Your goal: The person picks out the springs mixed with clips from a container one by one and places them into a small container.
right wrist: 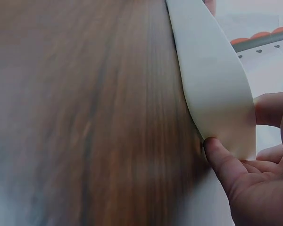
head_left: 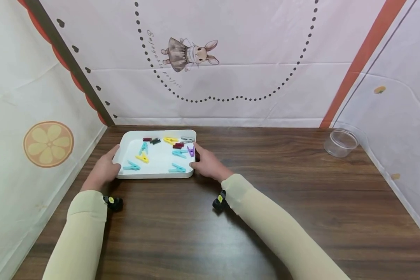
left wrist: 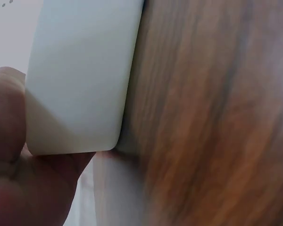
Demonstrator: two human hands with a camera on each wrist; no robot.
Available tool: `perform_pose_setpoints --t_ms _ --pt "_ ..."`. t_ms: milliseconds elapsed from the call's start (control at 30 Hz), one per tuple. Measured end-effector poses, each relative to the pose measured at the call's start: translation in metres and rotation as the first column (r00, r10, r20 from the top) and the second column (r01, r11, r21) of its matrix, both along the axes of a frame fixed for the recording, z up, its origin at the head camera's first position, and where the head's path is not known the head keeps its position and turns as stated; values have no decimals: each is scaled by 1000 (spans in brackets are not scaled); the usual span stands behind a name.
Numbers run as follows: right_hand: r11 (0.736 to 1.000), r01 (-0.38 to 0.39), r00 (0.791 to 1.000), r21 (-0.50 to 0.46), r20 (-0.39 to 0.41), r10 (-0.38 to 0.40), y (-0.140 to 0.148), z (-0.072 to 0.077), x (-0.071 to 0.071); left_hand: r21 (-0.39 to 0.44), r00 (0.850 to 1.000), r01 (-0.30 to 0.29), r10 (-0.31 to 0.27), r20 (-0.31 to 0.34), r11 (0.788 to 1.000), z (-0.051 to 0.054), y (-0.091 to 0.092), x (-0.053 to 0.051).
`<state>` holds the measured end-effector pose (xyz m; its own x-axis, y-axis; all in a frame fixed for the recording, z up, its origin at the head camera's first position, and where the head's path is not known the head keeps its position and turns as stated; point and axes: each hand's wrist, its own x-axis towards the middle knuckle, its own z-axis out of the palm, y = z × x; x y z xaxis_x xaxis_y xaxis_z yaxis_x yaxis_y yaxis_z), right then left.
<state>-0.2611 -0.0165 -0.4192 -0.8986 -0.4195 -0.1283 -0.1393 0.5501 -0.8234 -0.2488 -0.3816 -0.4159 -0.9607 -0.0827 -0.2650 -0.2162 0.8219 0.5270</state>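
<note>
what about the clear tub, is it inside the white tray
No, the clear tub stands on the table, far right of the white tray.

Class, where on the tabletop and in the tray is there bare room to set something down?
Bare tabletop lies between the right hand and the clear round container, and between the two sleeves. Inside the white tray, a smaller patch is free at near centre; its far right corner is crowded with clips.

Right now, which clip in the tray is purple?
The clip beside the right hand, at the right end of the tray; no other is purple.
</note>
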Motion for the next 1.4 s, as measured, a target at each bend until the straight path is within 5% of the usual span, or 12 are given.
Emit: perform_pose_setpoints --t_ms 733,1400 --pt "999 15 1000 29 -16 -14 45 2 18 74 997 75 -74 -17 994 -2 43 12" --pt "999 44 998 -1 34 -44 87 3 36 13 983 181 -181 -38 983 -2 86 20"
